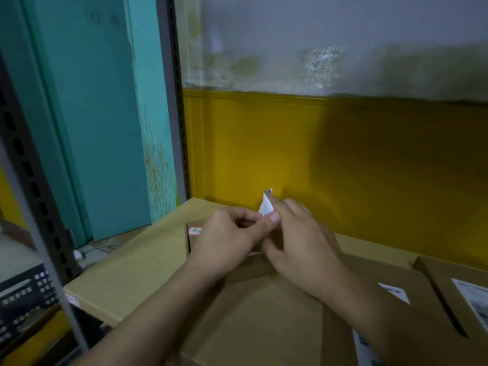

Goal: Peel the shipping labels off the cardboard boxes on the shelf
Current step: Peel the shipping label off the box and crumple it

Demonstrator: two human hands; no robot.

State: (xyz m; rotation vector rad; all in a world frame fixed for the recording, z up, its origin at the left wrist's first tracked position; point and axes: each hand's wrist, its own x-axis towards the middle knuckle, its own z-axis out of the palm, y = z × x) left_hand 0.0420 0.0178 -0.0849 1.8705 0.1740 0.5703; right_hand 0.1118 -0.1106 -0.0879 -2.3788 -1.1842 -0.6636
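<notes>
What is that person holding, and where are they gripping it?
A small white label scrap, pinched at its lower end by both the left hand and the right hand; its pointed tip sticks up free.

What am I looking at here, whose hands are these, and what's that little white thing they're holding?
There is no machine here. A person wears a camera on the head, so the single picture looks forward and down at their own two bare hands. The left hand and right hand together pinch a small white label piece. Below them lie brown cardboard boxes; those at the right carry white shipping labels. A grey shelf post stands at the left, with a yellow wall behind.
</notes>
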